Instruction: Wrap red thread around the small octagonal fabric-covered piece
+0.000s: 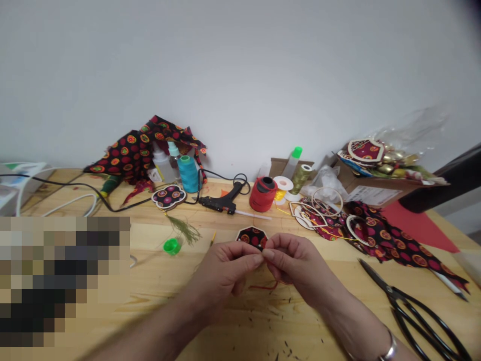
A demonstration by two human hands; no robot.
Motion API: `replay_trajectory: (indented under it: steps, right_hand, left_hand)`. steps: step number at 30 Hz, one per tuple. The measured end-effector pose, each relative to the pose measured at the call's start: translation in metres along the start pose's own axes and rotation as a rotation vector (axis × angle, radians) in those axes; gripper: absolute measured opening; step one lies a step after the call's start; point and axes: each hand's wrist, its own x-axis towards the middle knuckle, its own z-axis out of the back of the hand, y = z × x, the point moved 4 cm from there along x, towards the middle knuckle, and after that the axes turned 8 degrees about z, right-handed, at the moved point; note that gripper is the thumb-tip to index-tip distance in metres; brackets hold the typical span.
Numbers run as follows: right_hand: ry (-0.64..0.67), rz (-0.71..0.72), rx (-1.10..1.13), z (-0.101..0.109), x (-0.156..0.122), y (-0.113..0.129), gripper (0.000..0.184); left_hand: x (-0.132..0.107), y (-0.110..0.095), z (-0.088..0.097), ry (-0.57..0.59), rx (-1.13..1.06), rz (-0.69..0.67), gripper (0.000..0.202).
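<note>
My left hand (pixel 233 264) and my right hand (pixel 295 263) meet fingertip to fingertip above the table, both pinched closed. A red cord (pixel 265 287) hangs below the fingers of my right hand. What lies between the left thumb and finger is too small and hidden to make out. Just behind the fingertips is an octagonal ornament (pixel 251 235) of dark patterned fabric in a pale wooden frame. The fingers cover its lower part, and whether they grip it I cannot tell.
Black scissors (pixel 391 291) lie at the right. A glue gun (pixel 221 201), a red cord roll (pixel 263 194), a blue thread cone (pixel 188 174) and a tasselled ornament (pixel 169 196) stand or lie behind. A green cap (pixel 172 246) is at the left. Wooden rings and fabric lie right, before a cardboard box (pixel 372 188).
</note>
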Motion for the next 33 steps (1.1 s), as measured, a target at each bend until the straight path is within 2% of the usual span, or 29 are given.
replay_trajectory:
  steps: [10,23,29,33]
  right_hand:
    - [0.010,0.009,0.017,0.0022,-0.0011,-0.0017,0.018]
    - [-0.021,0.028,0.008,-0.0017,-0.0012,0.0031,0.020]
    - [0.000,0.049,-0.033,-0.0003,-0.0002,0.0025,0.019]
    - [-0.039,0.063,-0.051,0.0012,0.0001,0.0020,0.018]
  left_hand:
    - [0.0018,0.0047,-0.0008,0.051,-0.064,0.001,0.017]
    - [0.0024,-0.0017,0.0020,-0.030,0.015,-0.055,0.013]
    - [0.0025,-0.0002,0.0040,-0.013,-0.038,-0.056,0.013]
    - [0.0020,0.0006,0.0035,-0.011,-0.004,-0.039,0.014]
